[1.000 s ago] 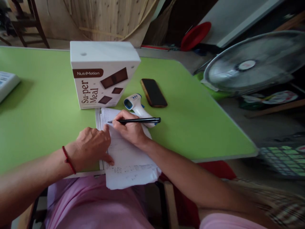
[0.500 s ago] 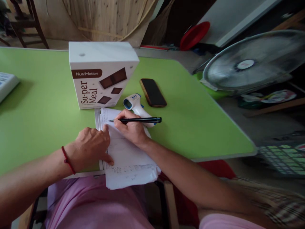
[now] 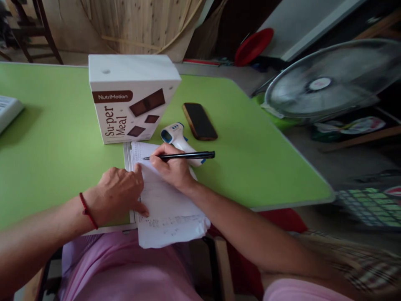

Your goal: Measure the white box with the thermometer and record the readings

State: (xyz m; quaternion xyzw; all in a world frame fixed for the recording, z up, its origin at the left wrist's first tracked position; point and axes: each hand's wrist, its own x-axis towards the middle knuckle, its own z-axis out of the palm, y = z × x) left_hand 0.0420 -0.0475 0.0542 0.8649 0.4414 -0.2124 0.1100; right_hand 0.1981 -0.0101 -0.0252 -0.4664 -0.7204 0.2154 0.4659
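Observation:
My right hand (image 3: 175, 169) pinches a black pen (image 3: 199, 155), whose tip is at the upper left of a white paper pad (image 3: 164, 205). Handwriting shows near the pad's top and along its lower part. On the pad's left edge rests my left hand (image 3: 120, 190), holding nothing, with thumb and index finger apart and touching the paper. The pad's lower end juts past the edge of the green table (image 3: 62, 159). Just beyond my right hand lies a white and blue infrared thermometer (image 3: 177, 136), its handle partly behind the pen.
A white NutriMotion box (image 3: 134, 67) stands upright beyond the pad. Right of it lies a dark phone (image 3: 199, 121). A white object (image 3: 9, 110) sits at the table's left edge. A large fan (image 3: 319, 83) stands off the table's right side, and a chair (image 3: 34, 31) is at the back.
The pen's back end has tipped slightly up and to the right in my right hand. My left hand stays in place on the pad; the view has shifted slightly.

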